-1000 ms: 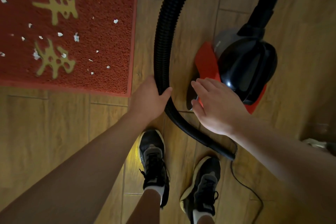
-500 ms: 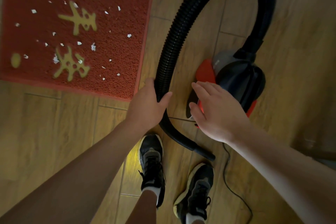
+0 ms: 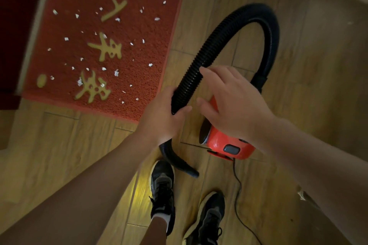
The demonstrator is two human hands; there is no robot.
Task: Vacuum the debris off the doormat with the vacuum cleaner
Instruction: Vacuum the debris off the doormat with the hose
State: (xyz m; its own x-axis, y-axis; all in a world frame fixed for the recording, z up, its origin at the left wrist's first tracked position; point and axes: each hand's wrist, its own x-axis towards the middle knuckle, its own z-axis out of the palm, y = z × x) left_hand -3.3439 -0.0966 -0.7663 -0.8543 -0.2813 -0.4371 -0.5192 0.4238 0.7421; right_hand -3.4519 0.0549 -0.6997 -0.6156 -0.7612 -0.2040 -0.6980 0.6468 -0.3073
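While right hand [image 3: 237, 105] half hides vacuum cleaner [image 3: 225, 142], left hand [image 3: 161, 120] grips hose [image 3: 209, 51]

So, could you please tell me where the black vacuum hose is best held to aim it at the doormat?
I would grip the hose low down, on the smooth tapered nozzle lying by the shoe, coming from above. The left hand holds the ribbed part higher up, which likely leaves the tip loose.

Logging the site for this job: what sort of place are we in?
Probably a home entryway: a red doormat strewn with white scraps lies on wood-look floor, beside a small red canister vacuum cleaner.
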